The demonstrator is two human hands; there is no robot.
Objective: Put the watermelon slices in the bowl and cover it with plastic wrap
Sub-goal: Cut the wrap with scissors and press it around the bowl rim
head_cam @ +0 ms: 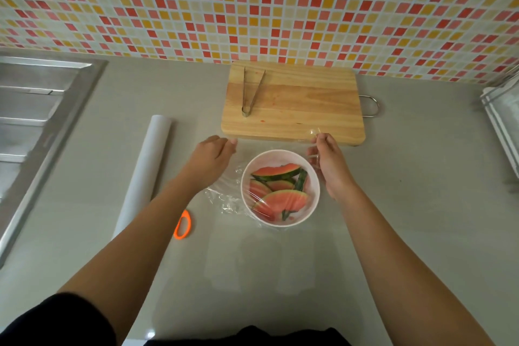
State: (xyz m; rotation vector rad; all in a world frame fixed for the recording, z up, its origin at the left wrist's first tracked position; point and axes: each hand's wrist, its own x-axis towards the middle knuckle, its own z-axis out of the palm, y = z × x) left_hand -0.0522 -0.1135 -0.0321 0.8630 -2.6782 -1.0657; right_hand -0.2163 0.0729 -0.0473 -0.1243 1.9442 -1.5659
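Both forearms (146,233) are bare from the fingers (323,139) back to the elbows. Well behind the left hand (209,154), a black sleeve (56,320) covers the upper arm. More black cloth (252,336) shows lowest, between the arms, farthest from the fingers.

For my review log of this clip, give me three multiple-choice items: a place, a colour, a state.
1. The tongs lie: A in the sink; B on the cutting board; C on the counter.
2. The bowl is: A white; B blue; C black.
3. The right hand: A lies flat; B pinches the plastic wrap; C grips the tongs.
Key: 1 B, they rest on its wood; 2 A, its rim shows white; 3 B, it pinches the plastic wrap near the cutting board's front edge.
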